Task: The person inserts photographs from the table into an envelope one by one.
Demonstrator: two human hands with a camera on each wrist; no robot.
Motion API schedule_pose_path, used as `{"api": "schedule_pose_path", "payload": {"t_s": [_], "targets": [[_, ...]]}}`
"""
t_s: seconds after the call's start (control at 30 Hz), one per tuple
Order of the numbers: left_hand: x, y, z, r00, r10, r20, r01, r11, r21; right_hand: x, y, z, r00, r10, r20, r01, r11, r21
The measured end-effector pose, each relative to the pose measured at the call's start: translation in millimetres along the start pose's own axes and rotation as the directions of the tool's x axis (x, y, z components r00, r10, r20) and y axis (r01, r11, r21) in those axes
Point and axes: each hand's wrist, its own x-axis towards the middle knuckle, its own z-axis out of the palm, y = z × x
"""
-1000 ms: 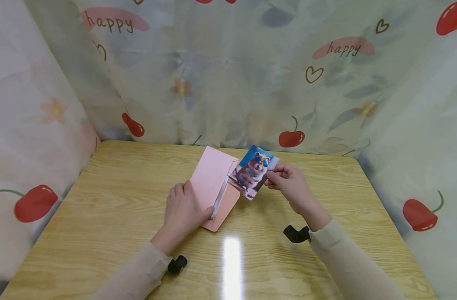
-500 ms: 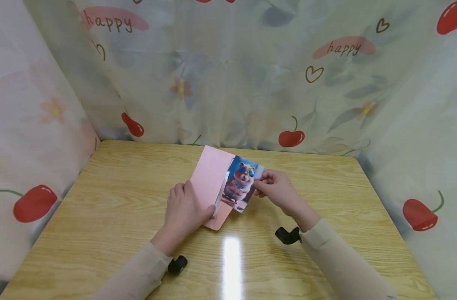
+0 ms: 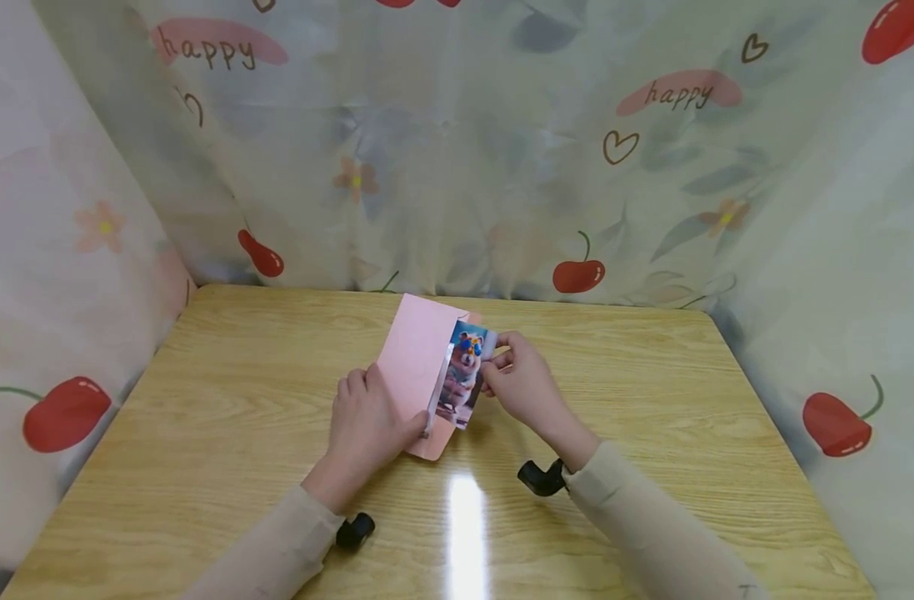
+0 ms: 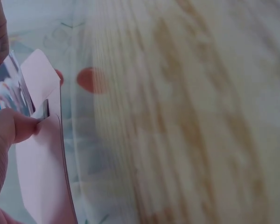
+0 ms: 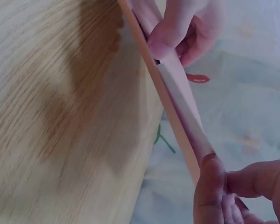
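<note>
A pink envelope point(image 3: 414, 346) is held slanted above the table by my left hand point(image 3: 370, 425), its thumb over the front beside the opening. In the left wrist view that thumb point(image 4: 21, 126) presses the envelope point(image 4: 42, 172) near a pale strip at its mouth. My right hand point(image 3: 527, 385) pinches the right edge of a photo card point(image 3: 462, 371) showing a bear-like animal in sunglasses. The card's left side lies at the envelope's opening, over the peach flap point(image 3: 440, 442); how deep it goes is hidden. The right wrist view shows the fingers point(image 5: 210, 182) at the opening's end.
The wooden table point(image 3: 239, 433) lies beneath both hands, with a bright reflection in front. A patterned curtain point(image 3: 457, 208) with cherries and flowers hangs behind and at both sides. Black camera pieces point(image 3: 541, 477) stick out from both sleeves.
My right hand has moved left with the photo card, bringing it against the envelope's opening; less of the card's width shows. The left hand keeps its hold on the envelope.
</note>
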Motion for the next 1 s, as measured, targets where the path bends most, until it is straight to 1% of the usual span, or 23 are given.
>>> {"api": "schedule_pose_path", "payload": {"t_s": [0.1, 0.2, 0.33, 0.47, 0.53, 0.63, 0.7, 0.77, 0.83, 0.9, 1.0], "targets": [[0.1, -0.2, 0.0, 1.0, -0.005, -0.005, 0.005, 1.0, 0.013, -2.4, -2, 3, 1.0, 0.001, -0.008, -0.002, 0.999, -0.051], [0.4, -0.8, 0.0, 1.0, 0.006, -0.022, -0.006, 1.0, 0.021, -3.8, -4, 7, 1.0, -0.019, -0.021, 0.017, 0.996, -0.09], [0.4, -1.8, -0.1, 0.999, 0.011, -0.043, -0.01, 1.0, 0.024, -3.2, -6, 14, 0.997, -0.052, -0.055, 0.045, 0.992, -0.114], [0.5, -2.7, 0.1, 0.999, -0.009, -0.039, 0.009, 1.0, 0.022, -0.8, -7, 20, 0.994, -0.065, -0.092, 0.055, 0.992, -0.113], [0.7, -3.3, 0.2, 0.999, -0.017, -0.037, 0.018, 1.0, 0.017, 2.2, -5, 22, 0.995, -0.058, -0.082, 0.052, 0.996, -0.074], [1.1, -4.3, -0.1, 0.999, -0.034, -0.034, 0.034, 0.999, 0.001, 9.4, 3, 24, 0.998, -0.022, -0.054, 0.023, 1.0, 0.02], [1.4, -4.2, -0.7, 0.999, -0.042, -0.025, 0.042, 0.999, -0.009, 14.6, 10, 24, 0.999, 0.003, -0.037, 0.0, 0.996, 0.084], [1.8, -3.9, -1.3, 0.999, -0.047, -0.013, 0.046, 0.999, -0.019, 18.4, 17, 25, 0.999, 0.024, -0.025, -0.021, 0.992, 0.127], [2.3, -3.5, -1.7, 0.999, -0.045, 0.001, 0.045, 0.999, -0.029, 20.5, 21, 26, 0.999, 0.033, -0.014, -0.031, 0.988, 0.152], [2.7, -3.3, -1.8, 0.999, -0.044, 0.013, 0.044, 0.998, -0.04, 21.4, 23, 27, 0.999, 0.035, -0.021, -0.032, 0.986, 0.163], [3.1, -3.3, -1.5, 0.999, -0.048, 0.026, 0.049, 0.997, -0.053, 22.3, 24, 30, 0.997, 0.021, -0.071, -0.009, 0.986, 0.164]]}}
